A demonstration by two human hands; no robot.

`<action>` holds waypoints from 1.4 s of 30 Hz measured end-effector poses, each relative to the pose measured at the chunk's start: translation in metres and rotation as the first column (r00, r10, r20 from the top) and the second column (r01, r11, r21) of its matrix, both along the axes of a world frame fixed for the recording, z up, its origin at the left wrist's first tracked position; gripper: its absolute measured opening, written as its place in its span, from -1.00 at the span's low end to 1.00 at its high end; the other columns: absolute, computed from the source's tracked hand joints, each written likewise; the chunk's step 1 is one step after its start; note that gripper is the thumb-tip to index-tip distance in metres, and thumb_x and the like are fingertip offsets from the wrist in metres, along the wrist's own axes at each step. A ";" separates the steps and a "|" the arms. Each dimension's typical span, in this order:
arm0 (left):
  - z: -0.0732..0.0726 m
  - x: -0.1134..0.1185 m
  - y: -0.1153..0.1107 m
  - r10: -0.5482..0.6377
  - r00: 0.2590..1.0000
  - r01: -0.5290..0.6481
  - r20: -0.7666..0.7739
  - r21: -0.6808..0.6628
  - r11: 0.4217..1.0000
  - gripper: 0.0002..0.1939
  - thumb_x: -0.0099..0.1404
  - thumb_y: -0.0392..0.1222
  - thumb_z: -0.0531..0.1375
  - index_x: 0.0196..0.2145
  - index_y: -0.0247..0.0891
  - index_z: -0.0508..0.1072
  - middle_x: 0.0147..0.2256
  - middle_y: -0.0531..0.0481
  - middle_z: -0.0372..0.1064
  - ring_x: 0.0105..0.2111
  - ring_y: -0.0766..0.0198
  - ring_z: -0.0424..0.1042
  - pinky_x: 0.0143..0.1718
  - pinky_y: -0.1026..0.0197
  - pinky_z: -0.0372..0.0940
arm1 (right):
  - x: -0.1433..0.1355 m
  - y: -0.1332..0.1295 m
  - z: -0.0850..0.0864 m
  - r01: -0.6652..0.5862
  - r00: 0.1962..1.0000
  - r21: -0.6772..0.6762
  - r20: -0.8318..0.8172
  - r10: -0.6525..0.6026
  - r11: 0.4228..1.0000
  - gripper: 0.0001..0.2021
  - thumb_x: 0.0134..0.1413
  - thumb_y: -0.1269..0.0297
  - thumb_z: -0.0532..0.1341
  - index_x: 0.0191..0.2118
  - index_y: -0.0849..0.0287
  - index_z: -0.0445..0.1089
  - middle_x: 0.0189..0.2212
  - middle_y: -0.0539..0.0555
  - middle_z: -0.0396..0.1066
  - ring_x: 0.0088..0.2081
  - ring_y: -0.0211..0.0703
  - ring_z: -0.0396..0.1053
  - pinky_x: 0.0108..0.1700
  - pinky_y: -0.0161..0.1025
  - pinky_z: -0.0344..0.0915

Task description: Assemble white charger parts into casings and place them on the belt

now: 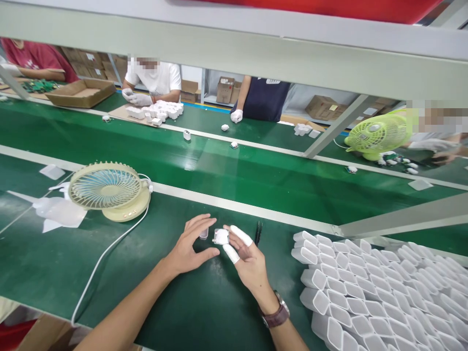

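The right hand (248, 261) pinches a small white charger part (221, 237) between thumb and forefinger, both capped in white finger cots (231, 253); the grip is closed on it, holding it just above the green work surface (204, 312). The left hand (190, 246) curls in from the other side, fingers half open, its fingertips at a second small piece (204, 233) touching or just beside the first. Whether the left hand truly holds that piece or only steadies it is hard to tell, since the fingers cover most of it.

The step in hand looks like mating two small pieces of a charger, shell to insert, with the two brought together in front of the body. The next move would call for lining up the edges squarely and pressing without letting the pinched part twist.

Just beyond the right hand lie dark tweezers (258, 233). To the right, rows of empty white shells (351, 292) lie stacked on their sides. To the left stands a cream desk fan (106, 187), its white cable (106, 253) trailing toward the near edge. Across the green conveyor belt (256, 170), other people in gloves handle similar white parts.
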State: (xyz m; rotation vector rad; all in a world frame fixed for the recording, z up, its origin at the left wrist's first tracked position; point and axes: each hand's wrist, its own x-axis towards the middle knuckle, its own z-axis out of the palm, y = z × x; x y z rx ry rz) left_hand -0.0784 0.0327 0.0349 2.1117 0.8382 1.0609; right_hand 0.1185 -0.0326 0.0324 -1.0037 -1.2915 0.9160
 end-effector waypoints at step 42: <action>-0.018 0.001 0.002 0.050 0.994 -0.047 -0.101 0.034 0.998 -0.53 0.45 -0.30 0.14 0.28 -0.13 0.28 0.13 -0.20 0.38 0.12 0.05 0.44 0.14 -0.03 0.43 | 0.001 -0.007 0.001 0.071 0.890 0.170 0.435 -0.139 0.983 -0.48 0.34 0.39 0.24 0.35 -0.06 0.28 0.18 0.14 0.48 0.15 -0.03 0.51 0.26 0.03 0.45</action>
